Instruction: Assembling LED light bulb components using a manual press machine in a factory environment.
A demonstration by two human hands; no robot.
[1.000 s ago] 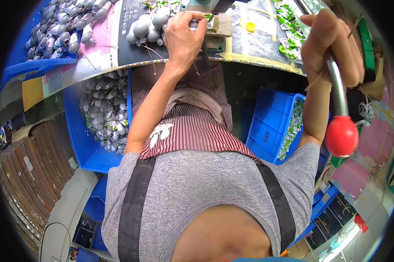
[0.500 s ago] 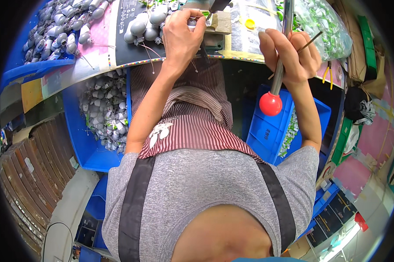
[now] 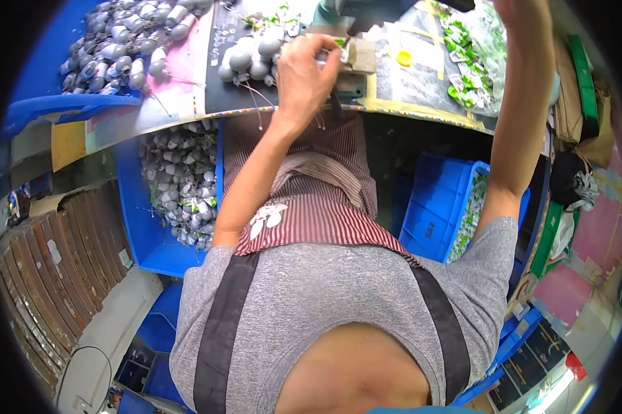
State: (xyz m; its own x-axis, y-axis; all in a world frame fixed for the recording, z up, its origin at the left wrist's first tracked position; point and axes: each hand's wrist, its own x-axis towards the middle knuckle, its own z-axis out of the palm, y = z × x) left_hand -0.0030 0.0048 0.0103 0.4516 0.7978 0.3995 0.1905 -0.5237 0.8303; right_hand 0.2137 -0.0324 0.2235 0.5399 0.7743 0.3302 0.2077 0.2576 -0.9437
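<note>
Pinching a small grey part [image 3: 329, 58] with my left hand [image 3: 304, 69], I hold it against the little block fixture [image 3: 358, 55] near the top centre of the frame, just above the table [image 3: 186, 103] edge. The fingers are curled narrow around the part, and its thin wire leads [image 3: 255, 103] trail down past my wrist. Just left of that hand sits a cluster of grey bulb-shaped pieces [image 3: 252, 58] on the dark mat [image 3: 218, 83], and a bigger heap of the same pieces [image 3: 117, 41] lies in the upper left. My right hand [image 3: 514, 8] is raised to the top edge of the frame, mostly cut off, so I cannot tell whether it is wide, narrow or holding anything. Below the table, at left centre, 1 blue bin [image 3: 152, 241] holds more grey pieces, and a 2nd blue bin [image 3: 438, 207] at right centre holds green-and-white ones. To do this well, I judge the part should stay square against the fixture, with a firm but light pinch so the leads do not bend, and my left wrist should rest steady near the table edge while the other arm works overhead.
</note>
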